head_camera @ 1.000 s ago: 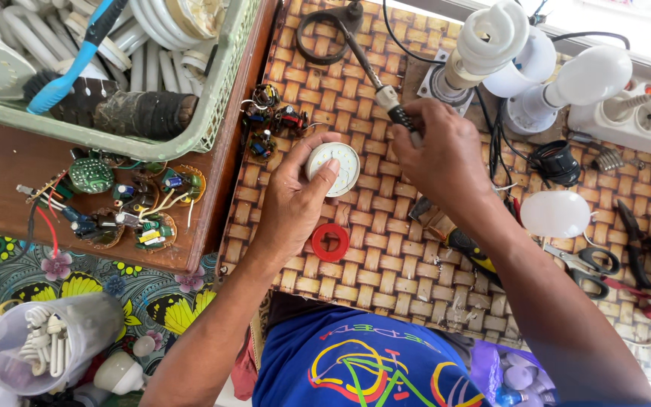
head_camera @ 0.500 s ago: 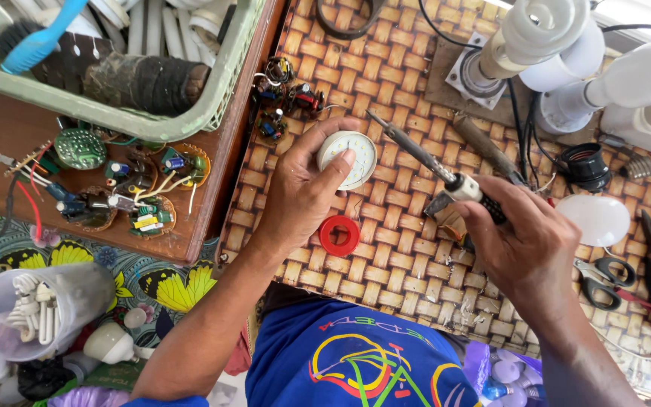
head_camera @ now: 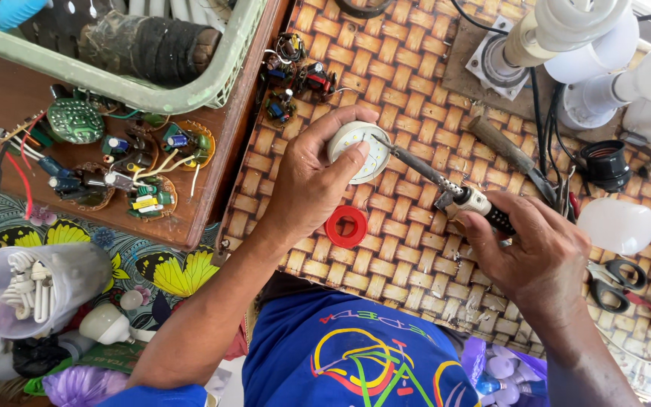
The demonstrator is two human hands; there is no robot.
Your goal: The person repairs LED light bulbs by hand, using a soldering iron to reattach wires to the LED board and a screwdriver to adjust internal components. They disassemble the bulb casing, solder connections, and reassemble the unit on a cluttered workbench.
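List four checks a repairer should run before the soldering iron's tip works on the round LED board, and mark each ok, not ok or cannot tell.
1. Round LED board gripped by left hand: ok.
2. Soldering iron held at its handle by right hand: ok.
3. Tip at the board's face: ok.
4. Left fingertips away from the tip: not ok, they are close.
5. Iron hot: cannot tell.

Woven mat (head_camera: pixel 408 249) under red ring (head_camera: pixel 346 226), scissors (head_camera: pixel 615 280)
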